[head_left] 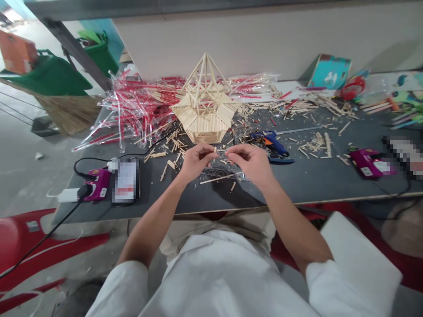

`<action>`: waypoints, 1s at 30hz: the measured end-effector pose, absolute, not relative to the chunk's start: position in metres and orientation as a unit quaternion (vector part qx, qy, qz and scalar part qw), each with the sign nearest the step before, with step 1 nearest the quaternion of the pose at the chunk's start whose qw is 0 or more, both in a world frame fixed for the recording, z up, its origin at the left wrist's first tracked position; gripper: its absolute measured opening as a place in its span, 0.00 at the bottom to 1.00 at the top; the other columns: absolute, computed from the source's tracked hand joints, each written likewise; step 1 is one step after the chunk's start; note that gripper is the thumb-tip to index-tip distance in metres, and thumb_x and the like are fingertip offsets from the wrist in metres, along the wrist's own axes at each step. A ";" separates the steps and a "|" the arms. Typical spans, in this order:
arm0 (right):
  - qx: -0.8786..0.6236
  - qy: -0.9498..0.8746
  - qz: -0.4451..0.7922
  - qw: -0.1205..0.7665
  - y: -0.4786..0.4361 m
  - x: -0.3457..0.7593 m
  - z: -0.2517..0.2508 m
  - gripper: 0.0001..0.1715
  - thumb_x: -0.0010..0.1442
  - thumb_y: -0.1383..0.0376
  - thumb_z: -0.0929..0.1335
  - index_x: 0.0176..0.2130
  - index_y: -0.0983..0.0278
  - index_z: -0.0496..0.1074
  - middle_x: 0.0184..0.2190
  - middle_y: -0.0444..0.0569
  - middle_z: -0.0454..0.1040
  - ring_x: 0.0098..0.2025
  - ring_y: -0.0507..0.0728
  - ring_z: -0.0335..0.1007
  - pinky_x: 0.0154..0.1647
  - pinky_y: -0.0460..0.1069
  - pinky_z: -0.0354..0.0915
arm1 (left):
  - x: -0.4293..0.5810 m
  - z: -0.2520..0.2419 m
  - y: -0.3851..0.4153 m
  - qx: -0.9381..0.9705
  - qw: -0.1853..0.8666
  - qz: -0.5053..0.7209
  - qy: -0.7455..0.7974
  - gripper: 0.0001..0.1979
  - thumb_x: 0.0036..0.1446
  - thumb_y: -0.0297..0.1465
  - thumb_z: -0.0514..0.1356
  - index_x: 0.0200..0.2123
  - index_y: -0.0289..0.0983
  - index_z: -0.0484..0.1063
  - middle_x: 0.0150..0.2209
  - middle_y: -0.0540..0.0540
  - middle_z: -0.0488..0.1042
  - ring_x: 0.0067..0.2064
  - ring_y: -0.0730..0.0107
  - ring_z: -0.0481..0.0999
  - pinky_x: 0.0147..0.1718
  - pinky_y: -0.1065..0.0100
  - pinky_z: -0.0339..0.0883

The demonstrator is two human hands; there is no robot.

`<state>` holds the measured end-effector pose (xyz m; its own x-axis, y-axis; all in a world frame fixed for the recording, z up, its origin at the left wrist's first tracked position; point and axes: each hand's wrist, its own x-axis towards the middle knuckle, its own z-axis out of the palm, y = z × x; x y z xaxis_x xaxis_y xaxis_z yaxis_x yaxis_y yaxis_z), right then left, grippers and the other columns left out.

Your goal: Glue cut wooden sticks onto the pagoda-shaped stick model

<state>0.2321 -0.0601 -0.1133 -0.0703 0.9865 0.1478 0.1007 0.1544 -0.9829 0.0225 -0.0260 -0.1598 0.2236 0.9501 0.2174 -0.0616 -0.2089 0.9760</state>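
Note:
My left hand (198,160) is closed in a pinch on a short pale wooden stick piece (215,149) at the middle of the table. Facing it, my right hand (248,162) is also pinched, its fingertips at a thin, small item between the hands that is too small to name. Just behind both hands stands a model (208,110) built of pale wooden sticks, with a flared roof and a pointed open frame on top. A clear ruler-like plastic strip (220,172) and a loose stick (216,179) lie beneath my hands.
A blue glue gun (276,143) and a dark blue-handled tool (281,161) lie right of my hands. Plastic-wrapped stick packs (132,105) pile up behind left. Stick offcuts (315,145) litter the table (185,202). Phones and purple power strips (99,185) sit at both sides.

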 end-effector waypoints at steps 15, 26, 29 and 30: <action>-0.492 -0.634 0.509 0.312 -0.035 0.219 -0.130 0.17 0.69 0.53 0.68 0.33 0.61 0.70 0.23 0.45 0.76 0.23 0.52 0.70 0.29 0.49 0.66 | 0.023 -0.160 -0.029 0.636 0.404 0.482 0.448 0.13 0.55 0.38 0.73 0.39 0.37 0.78 0.33 0.47 0.83 0.34 0.69 0.82 0.31 0.70 0.71; -0.536 -0.783 0.282 0.141 -0.028 0.248 -0.121 0.25 0.72 0.54 0.65 0.24 0.59 0.62 0.20 0.46 0.70 0.26 0.56 0.65 0.32 0.52 0.54 | 0.018 -0.169 -0.020 0.638 0.329 0.497 0.488 0.10 0.63 0.38 0.67 0.44 0.39 0.82 0.38 0.46 0.85 0.37 0.67 0.83 0.33 0.70 0.71; -0.506 -0.800 0.307 0.095 -0.023 0.258 -0.113 0.10 0.64 0.59 0.73 0.34 0.60 0.72 0.31 0.47 0.79 0.34 0.57 0.73 0.37 0.50 0.61 | 0.018 -0.170 -0.021 0.656 0.298 0.484 0.497 0.10 0.65 0.38 0.66 0.44 0.39 0.82 0.39 0.46 0.85 0.38 0.68 0.83 0.34 0.69 0.71; -0.500 -0.796 0.327 0.099 -0.020 0.264 -0.110 0.08 0.62 0.61 0.74 0.39 0.60 0.74 0.37 0.48 0.81 0.38 0.58 0.76 0.40 0.50 0.65 | 0.017 -0.170 -0.021 0.660 0.290 0.483 0.497 0.10 0.65 0.38 0.66 0.44 0.39 0.82 0.39 0.46 0.85 0.38 0.68 0.83 0.35 0.69 0.71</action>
<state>0.2636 -0.0204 -0.1102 -0.4813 0.8601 -0.1690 0.7304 0.2870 -0.6198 0.0174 -0.0212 -0.1699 0.0387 0.9367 0.3479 0.3756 -0.3363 0.8636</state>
